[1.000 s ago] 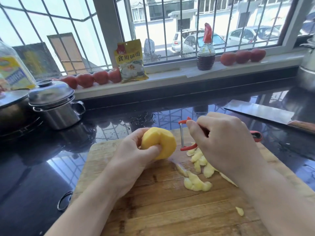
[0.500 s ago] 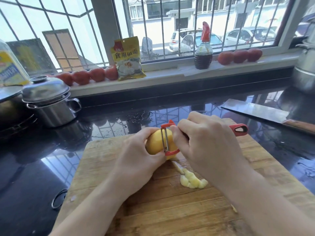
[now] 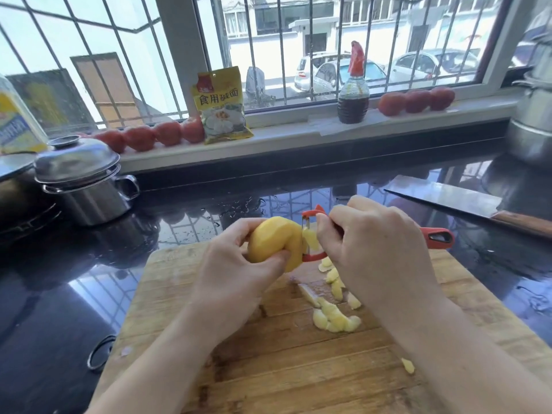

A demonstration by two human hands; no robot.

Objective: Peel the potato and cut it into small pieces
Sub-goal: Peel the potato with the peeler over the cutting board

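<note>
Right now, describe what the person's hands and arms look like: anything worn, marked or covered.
Both forearms are bare up to the bottom edge of the picture: no sleeves show. The left hand and right hand wear no gloves. No rings, watch or bracelets show on the fingers and wrists that are in view. No marks or bandages show either. The nails look short and unpainted where they show.

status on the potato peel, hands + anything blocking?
Left hand grips potato above cutting board. Right hand holds red peeler, blade on the potato's right side. Peelings piled on board; cleaver off to the right, nothing blocking.
</note>
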